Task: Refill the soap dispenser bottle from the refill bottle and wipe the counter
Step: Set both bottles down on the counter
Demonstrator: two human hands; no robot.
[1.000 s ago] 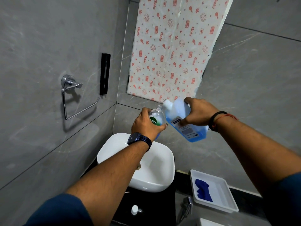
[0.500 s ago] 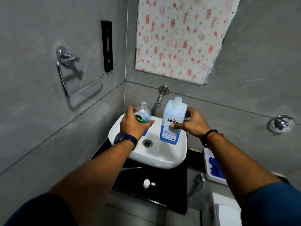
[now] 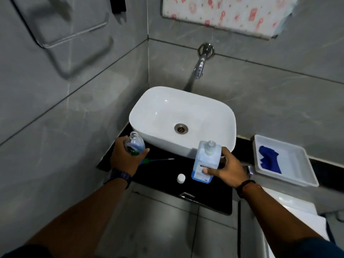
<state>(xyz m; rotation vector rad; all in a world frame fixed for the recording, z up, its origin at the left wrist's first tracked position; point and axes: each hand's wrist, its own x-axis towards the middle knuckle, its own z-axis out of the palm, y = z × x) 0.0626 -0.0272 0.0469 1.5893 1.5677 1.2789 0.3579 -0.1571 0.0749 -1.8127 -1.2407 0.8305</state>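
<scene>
Bottles lowered — refill bottle (image 3: 205,162) in right grip (image 3: 229,169), counter-level

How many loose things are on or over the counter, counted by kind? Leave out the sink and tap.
Bottles: 2, dispenser in left hand, refill in right hand
Caps: 1
Trays: 1
Cloths: 1
Pump tubes: 1
Total: 6
</scene>
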